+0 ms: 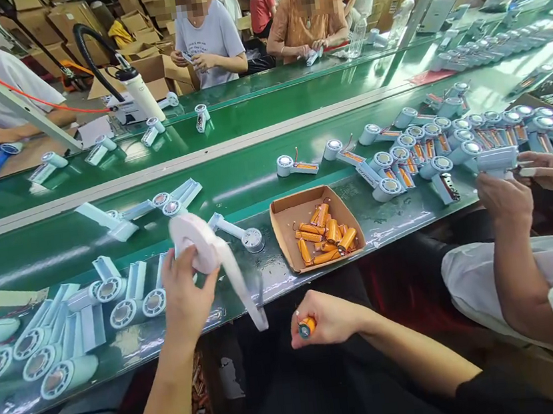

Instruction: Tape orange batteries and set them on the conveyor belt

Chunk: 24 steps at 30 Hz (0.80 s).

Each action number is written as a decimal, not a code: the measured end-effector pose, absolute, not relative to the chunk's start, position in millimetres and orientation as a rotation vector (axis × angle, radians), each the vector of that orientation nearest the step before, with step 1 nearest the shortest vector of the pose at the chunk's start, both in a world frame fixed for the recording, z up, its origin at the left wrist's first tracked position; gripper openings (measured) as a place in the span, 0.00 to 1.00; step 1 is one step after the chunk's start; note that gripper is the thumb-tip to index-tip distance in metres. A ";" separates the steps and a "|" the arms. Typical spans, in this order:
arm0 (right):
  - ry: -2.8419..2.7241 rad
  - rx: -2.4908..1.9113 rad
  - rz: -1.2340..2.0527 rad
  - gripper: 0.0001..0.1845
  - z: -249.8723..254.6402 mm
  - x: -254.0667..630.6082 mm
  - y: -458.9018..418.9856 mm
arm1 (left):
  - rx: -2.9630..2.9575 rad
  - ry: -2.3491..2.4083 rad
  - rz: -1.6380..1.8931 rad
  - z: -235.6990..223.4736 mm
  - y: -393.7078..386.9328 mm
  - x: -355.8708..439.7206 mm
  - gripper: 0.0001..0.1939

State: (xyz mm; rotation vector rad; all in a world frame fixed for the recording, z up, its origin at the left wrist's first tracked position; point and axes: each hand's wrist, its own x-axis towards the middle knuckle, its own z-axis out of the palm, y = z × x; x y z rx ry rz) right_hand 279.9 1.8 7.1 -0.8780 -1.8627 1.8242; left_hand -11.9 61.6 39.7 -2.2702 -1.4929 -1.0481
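My left hand [189,291] grips a roll of white tape [194,242] above the table edge, fingers and thumb around its rim. A loose strip of the tape [238,282] hangs from the roll toward my lap. My right hand [328,318] is closed around an orange battery [307,327], and only its dark end and a bit of the wrap show. Beyond my right hand stands a cardboard tray [283,236] holding several orange batteries [327,231] with thin wires. Just past the roll lies a light-blue fan part [251,239] with a round head.
Several light-blue fan housings [70,377] crowd the table at left. More housings fitted with batteries [430,141] cluster at right. A green conveyor belt [232,172] runs across. At right a co-worker's hands [512,198] hold a housing; other people sit across the line.
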 end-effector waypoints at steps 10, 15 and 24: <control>-1.481 -1.165 1.384 0.25 50.5 294.8 20.0 | -2.446 -1.005 -0.960 59.2 52.8 35.2 0.26; -1.708 -1.164 1.563 0.26 35.9 299.5 8.5 | -2.373 -1.242 -1.122 53.9 61.3 16.2 0.29; -1.445 -1.174 1.112 0.22 45.8 329.3 8.2 | -2.528 -1.078 -0.925 52.1 51.2 30.2 0.29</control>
